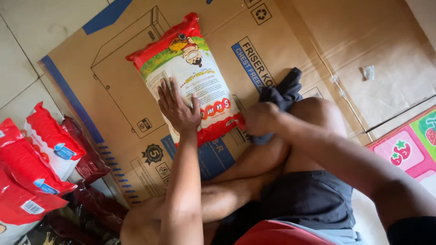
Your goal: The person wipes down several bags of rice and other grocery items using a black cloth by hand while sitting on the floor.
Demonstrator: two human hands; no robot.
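Bare legs (254, 172) folded cross-legged fill the foreground, dark shorts (309, 197) at the lap. Beneath them spreads the flattened cardboard box (113, 81), a stiff brown sheet that seems to serve as a work mat over the pale floor tiles (27, 50). On the cardboard, just ahead of the knees, lies the red and white plastic bag (190, 72), plump, glossy and pillow-shaped. Off the cardboard's near edge sits a stack of similar red bags (36, 168). The left hand (178, 106) presses flat, fingers spread, on the bag, apparently steadying it. The right hand (261, 119) is closed around a crumpled dark cloth (284, 93) at the bag's lower corner.
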